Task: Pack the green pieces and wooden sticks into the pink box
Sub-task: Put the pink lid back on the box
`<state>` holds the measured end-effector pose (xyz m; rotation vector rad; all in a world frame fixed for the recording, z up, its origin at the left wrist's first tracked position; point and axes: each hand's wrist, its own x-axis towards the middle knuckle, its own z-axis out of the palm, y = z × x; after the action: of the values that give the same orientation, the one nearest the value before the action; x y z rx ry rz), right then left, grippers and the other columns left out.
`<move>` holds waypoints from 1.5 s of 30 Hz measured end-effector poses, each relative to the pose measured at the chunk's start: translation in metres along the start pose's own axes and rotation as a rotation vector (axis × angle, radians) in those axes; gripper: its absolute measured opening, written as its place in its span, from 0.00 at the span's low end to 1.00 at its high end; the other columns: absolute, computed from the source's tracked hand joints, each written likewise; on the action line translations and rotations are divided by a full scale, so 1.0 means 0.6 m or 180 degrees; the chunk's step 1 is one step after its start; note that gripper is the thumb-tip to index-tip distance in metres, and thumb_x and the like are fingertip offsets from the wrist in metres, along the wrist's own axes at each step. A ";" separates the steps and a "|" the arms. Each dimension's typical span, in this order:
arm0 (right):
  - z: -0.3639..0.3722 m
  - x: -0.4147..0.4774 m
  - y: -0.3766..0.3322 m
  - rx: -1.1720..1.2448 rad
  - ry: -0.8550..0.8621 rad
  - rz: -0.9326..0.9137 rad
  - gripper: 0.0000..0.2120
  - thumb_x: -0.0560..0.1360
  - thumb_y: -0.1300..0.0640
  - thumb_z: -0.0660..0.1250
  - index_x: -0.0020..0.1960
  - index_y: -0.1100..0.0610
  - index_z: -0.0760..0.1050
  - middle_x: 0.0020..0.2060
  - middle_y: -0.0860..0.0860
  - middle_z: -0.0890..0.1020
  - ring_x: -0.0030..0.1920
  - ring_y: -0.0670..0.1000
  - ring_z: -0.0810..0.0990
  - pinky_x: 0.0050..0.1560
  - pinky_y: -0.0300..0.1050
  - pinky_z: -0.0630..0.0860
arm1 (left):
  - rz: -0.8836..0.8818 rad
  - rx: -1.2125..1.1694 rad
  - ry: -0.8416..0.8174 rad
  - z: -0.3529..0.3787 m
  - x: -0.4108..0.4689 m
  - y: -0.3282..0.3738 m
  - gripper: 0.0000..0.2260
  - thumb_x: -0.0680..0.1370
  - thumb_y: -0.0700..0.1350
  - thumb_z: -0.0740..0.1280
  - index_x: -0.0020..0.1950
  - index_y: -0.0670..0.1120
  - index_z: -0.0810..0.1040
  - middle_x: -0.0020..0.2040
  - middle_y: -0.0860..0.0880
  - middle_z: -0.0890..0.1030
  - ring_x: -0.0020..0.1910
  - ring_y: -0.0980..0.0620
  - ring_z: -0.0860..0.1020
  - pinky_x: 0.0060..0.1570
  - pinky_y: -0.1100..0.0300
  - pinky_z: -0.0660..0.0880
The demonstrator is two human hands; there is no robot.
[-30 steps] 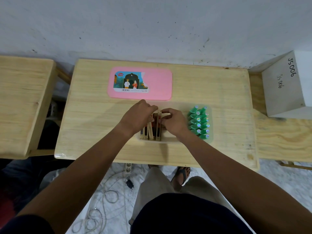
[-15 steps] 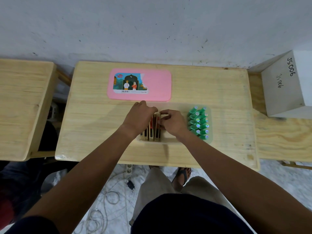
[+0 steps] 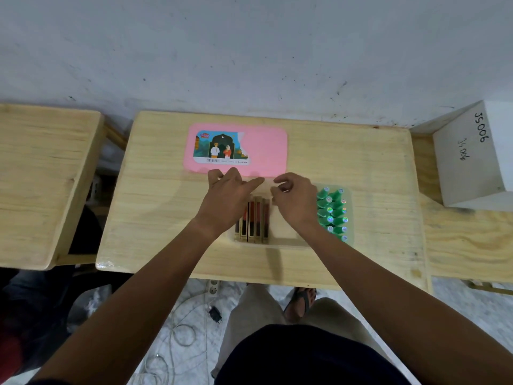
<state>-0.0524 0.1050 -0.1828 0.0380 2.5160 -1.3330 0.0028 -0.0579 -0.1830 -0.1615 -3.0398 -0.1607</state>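
Over the tray (image 3: pixel 283 232), your left hand (image 3: pixel 226 201) spreads open-fingered above the wooden sticks (image 3: pixel 256 220), probably levelling them; your right hand (image 3: pixel 294 202) curls loosely, seemingly empty, beside the green pieces (image 3: pixel 331 211). The pink lid (image 3: pixel 263 145) lies behind.

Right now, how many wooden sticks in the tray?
5 visible: flat wooden sticks stand on edge, side by side, in the left part of the translucent plastic tray, under the left hand. The hand covers their far ends and may hide more.
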 end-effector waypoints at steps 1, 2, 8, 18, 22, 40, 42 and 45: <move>-0.006 0.009 -0.008 0.0084 0.0143 -0.0081 0.06 0.71 0.60 0.71 0.47 0.54 0.82 0.35 0.49 0.84 0.34 0.49 0.84 0.42 0.39 0.77 | -0.0123 -0.0096 0.0181 -0.004 0.004 -0.004 0.19 0.74 0.41 0.71 0.63 0.53 0.78 0.37 0.52 0.83 0.49 0.48 0.77 0.48 0.52 0.57; -0.009 0.023 -0.016 0.0110 0.0272 -0.0130 0.05 0.70 0.60 0.71 0.46 0.54 0.83 0.35 0.49 0.84 0.35 0.49 0.84 0.44 0.41 0.78 | -0.0267 -0.0204 0.0341 -0.006 0.010 -0.011 0.16 0.75 0.44 0.70 0.62 0.54 0.79 0.39 0.54 0.84 0.50 0.49 0.77 0.49 0.52 0.57; -0.009 0.122 -0.040 -0.0476 -0.0079 0.0210 0.14 0.72 0.55 0.70 0.57 0.55 0.81 0.47 0.51 0.84 0.51 0.52 0.81 0.57 0.43 0.76 | -0.1638 -0.0864 0.0482 -0.008 0.074 -0.086 0.09 0.74 0.49 0.68 0.53 0.54 0.82 0.45 0.51 0.85 0.50 0.45 0.79 0.51 0.52 0.66; 0.021 0.187 -0.032 -0.1094 -0.0325 0.1193 0.07 0.70 0.55 0.64 0.38 0.58 0.70 0.35 0.52 0.75 0.40 0.57 0.78 0.39 0.42 0.72 | -0.3252 -0.0945 -0.1043 0.021 0.123 -0.161 0.24 0.71 0.49 0.69 0.64 0.43 0.69 0.61 0.41 0.68 0.62 0.37 0.68 0.56 0.41 0.71; 0.023 0.198 -0.036 -0.1021 -0.0137 0.1354 0.07 0.67 0.57 0.65 0.34 0.56 0.68 0.34 0.52 0.75 0.38 0.56 0.78 0.41 0.43 0.73 | -0.3418 -0.0984 -0.0876 0.034 0.134 -0.167 0.29 0.72 0.56 0.69 0.66 0.43 0.66 0.62 0.40 0.67 0.61 0.36 0.68 0.53 0.42 0.72; -0.038 0.204 -0.020 0.0854 0.0251 0.1427 0.03 0.70 0.62 0.73 0.38 0.56 0.82 0.33 0.54 0.81 0.39 0.57 0.82 0.44 0.51 0.81 | -0.3798 -0.1632 -0.0603 0.025 0.148 -0.197 0.28 0.68 0.60 0.68 0.60 0.43 0.80 0.60 0.41 0.77 0.62 0.40 0.72 0.56 0.53 0.70; -0.063 0.189 -0.024 0.1012 0.0250 0.1300 0.03 0.71 0.64 0.73 0.39 0.59 0.83 0.31 0.56 0.79 0.33 0.54 0.77 0.36 0.45 0.76 | -0.3807 -0.1859 -0.0306 0.007 0.139 -0.184 0.27 0.65 0.61 0.66 0.58 0.47 0.82 0.58 0.43 0.80 0.58 0.41 0.76 0.55 0.52 0.74; -0.102 0.152 -0.016 0.1073 0.0235 0.1119 0.06 0.70 0.63 0.74 0.36 0.57 0.83 0.30 0.56 0.79 0.29 0.52 0.73 0.34 0.44 0.72 | -0.3742 -0.2041 0.0166 -0.015 0.113 -0.145 0.24 0.66 0.58 0.66 0.57 0.48 0.83 0.56 0.44 0.81 0.56 0.42 0.78 0.55 0.52 0.75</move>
<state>-0.1561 0.1391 -0.1668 0.5802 2.1754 -1.6004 -0.0731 -0.1382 -0.1760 1.5194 -2.4655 -1.1316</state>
